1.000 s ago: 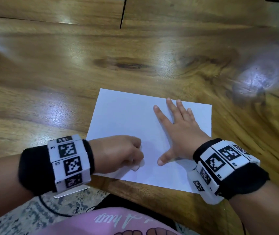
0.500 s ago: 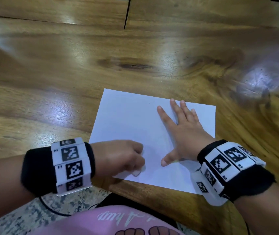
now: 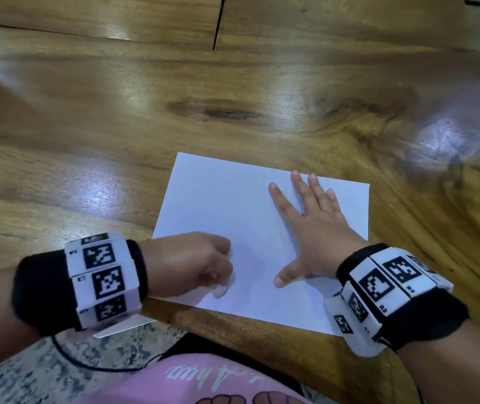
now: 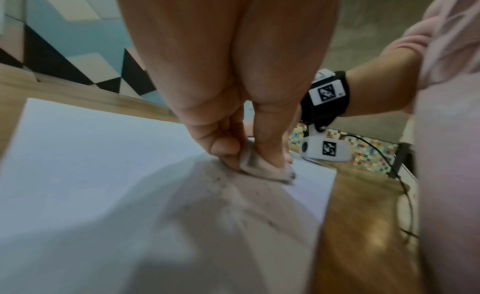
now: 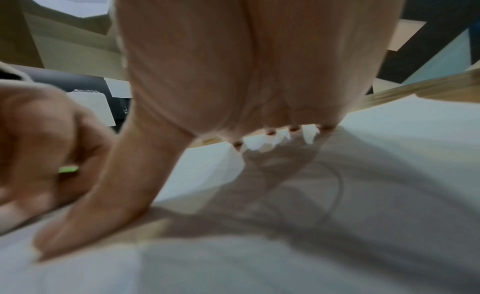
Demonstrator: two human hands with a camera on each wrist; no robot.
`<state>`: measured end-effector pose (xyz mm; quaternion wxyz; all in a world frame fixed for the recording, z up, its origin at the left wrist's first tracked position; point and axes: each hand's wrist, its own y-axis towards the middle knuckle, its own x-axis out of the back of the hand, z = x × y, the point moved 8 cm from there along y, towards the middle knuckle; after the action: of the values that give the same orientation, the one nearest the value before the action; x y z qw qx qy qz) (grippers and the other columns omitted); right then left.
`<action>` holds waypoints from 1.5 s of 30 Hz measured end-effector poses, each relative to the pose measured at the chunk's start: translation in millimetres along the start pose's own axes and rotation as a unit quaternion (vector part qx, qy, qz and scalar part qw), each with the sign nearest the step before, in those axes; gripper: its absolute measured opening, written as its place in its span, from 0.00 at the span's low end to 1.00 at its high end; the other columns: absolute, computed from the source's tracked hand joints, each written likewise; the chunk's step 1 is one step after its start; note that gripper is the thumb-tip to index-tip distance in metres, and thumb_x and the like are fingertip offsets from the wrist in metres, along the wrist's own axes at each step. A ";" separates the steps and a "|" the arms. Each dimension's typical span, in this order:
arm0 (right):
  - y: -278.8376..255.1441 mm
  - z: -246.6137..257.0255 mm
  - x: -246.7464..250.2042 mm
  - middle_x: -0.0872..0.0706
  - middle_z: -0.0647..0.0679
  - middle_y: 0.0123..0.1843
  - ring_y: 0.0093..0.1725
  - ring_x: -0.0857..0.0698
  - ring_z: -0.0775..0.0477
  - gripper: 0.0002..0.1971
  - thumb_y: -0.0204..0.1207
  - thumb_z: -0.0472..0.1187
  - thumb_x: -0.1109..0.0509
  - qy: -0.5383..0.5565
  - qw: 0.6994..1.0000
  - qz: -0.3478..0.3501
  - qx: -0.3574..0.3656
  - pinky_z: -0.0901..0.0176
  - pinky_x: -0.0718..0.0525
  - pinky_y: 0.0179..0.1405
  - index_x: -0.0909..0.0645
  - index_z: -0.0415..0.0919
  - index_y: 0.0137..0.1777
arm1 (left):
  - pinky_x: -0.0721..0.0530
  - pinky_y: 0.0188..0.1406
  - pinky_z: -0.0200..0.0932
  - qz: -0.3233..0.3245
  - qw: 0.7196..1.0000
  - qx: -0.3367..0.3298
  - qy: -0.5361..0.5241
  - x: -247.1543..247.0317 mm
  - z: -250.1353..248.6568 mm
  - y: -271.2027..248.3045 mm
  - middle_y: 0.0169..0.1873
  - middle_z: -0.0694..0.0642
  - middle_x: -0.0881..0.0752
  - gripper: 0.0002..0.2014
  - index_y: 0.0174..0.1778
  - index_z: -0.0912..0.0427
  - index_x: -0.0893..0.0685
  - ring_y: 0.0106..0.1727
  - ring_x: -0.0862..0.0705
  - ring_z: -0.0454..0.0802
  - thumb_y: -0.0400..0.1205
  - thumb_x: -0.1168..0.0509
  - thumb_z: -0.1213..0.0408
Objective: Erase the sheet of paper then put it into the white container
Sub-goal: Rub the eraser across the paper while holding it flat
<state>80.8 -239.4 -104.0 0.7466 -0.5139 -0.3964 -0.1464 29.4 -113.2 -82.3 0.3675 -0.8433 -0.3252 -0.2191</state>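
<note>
A white sheet of paper (image 3: 233,217) lies on the wooden table (image 3: 116,112) near its front edge. My left hand (image 3: 203,266) grips a small, dirty white eraser (image 3: 222,288) and presses it on the sheet's near left part; in the left wrist view the eraser (image 4: 262,167) sits pinched between thumb and fingers, with dark crumbs on the sheet of paper (image 4: 78,165) around it. My right hand (image 3: 311,228) lies flat with fingers spread on the sheet's right half, holding the sheet of paper (image 5: 389,154) down. The white container is not in view.
The table's front edge (image 3: 262,325) runs just under the sheet, with a speckled floor (image 3: 28,371) and a black cable (image 3: 87,363) below it. A seam between boards (image 3: 217,24) shows at the far side. Bare wood surrounds the sheet.
My left hand with the eraser has shifted slightly on the sheet's near left area, a rubbing motion. My right hand stays flat on the paper.
</note>
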 end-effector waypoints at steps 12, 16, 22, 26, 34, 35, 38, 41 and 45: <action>0.1 0.3 1.1 0.87 0.49 0.74 0.74 0.85 0.44 0.74 0.52 0.68 0.21 0.027 0.999 -0.018 0.015 0.44 0.75 0.77 0.81 0.52 0.77 | 0.20 0.38 0.28 -0.070 0.995 -0.053 0.054 -0.9 3.8 9.0 0.28 0.43 0.25 0.11 0.31 0.50 0.25 0.31 0.22 0.30 0.78 0.38 0.69; 0.4 -20.9 8.0 0.81 0.52 0.79 0.74 0.79 0.58 0.74 0.55 0.62 0.18 0.092 0.995 -0.045 -0.009 0.56 0.70 0.80 0.76 0.41 0.80 | 0.29 0.29 0.24 -0.038 0.998 0.008 0.043 -1.7 13.2 8.8 0.27 0.42 0.23 0.07 0.32 0.57 0.21 0.31 0.22 0.29 0.76 0.36 0.68; -0.2 -30.3 13.4 0.80 0.59 0.76 0.76 0.76 0.59 0.66 0.62 0.58 0.21 0.124 0.990 -0.060 0.020 0.58 0.69 0.79 0.71 0.45 0.82 | 0.31 0.34 0.22 -0.033 0.998 0.011 0.050 40.6 0.7 32.5 0.33 0.50 0.14 0.13 0.38 0.55 0.14 0.35 0.21 0.44 0.66 0.39 0.54; 0.8 -28.3 12.9 0.79 0.61 0.76 0.80 0.75 0.51 0.64 0.64 0.61 0.23 0.115 0.991 -0.067 0.021 0.54 0.69 0.79 0.71 0.49 0.82 | 0.25 0.36 0.37 -0.191 0.980 0.036 0.054 101.0 -10.6 74.2 0.33 0.54 0.14 0.07 0.43 0.58 0.13 0.37 0.18 0.51 0.71 0.31 0.70; 1.8 -28.1 11.9 0.77 0.55 0.81 0.80 0.75 0.49 0.64 0.64 0.64 0.25 0.090 0.993 -0.077 0.011 0.51 0.68 0.79 0.72 0.48 0.81 | 0.27 0.40 0.40 -0.241 0.967 0.044 0.070 94.7 -22.9 110.3 0.36 0.55 0.20 0.05 0.42 0.60 0.15 0.39 0.24 0.52 0.73 0.30 0.64; 2.4 -28.5 11.4 0.77 0.55 0.81 0.80 0.75 0.48 0.64 0.64 0.64 0.25 0.087 0.993 -0.079 0.010 0.51 0.68 0.78 0.73 0.48 0.81 | 0.29 0.38 0.40 -0.236 0.969 0.028 0.067 89.5 -23.9 106.4 0.36 0.55 0.21 0.04 0.40 0.61 0.16 0.39 0.25 0.52 0.73 0.31 0.64; 3.3 -29.1 10.5 0.77 0.55 0.81 0.80 0.75 0.49 0.64 0.63 0.64 0.24 0.090 0.993 -0.081 0.009 0.52 0.69 0.78 0.73 0.49 0.81 | 0.38 0.34 0.38 -0.163 0.981 -0.035 0.099 60.5 -32.6 85.9 0.33 0.52 0.26 0.03 0.36 0.61 0.17 0.36 0.27 0.51 0.74 0.32 0.66; 2.9 -28.5 11.3 0.77 0.55 0.81 0.80 0.75 0.49 0.64 0.63 0.64 0.24 0.090 0.992 -0.083 0.009 0.51 0.69 0.78 0.73 0.49 0.81 | 0.37 0.29 0.34 -0.108 0.986 -0.056 0.112 46.6 -33.7 77.0 0.28 0.47 0.27 0.03 0.33 0.58 0.17 0.35 0.27 0.50 0.73 0.32 0.67; 4.0 -28.6 11.0 0.77 0.54 0.81 0.81 0.74 0.47 0.65 0.64 0.65 0.25 0.077 0.994 -0.084 0.007 0.50 0.68 0.78 0.74 0.47 0.81 | 0.37 0.34 0.39 -0.172 0.981 -0.001 0.093 79.7 -32.5 106.4 0.36 0.53 0.24 0.04 0.43 0.60 0.17 0.40 0.26 0.52 0.74 0.33 0.66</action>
<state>103.0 -260.8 -102.9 0.7633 -0.4613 -0.3805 -0.2447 155.8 -162.2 -63.9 0.3523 -0.7512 -0.4292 -0.3569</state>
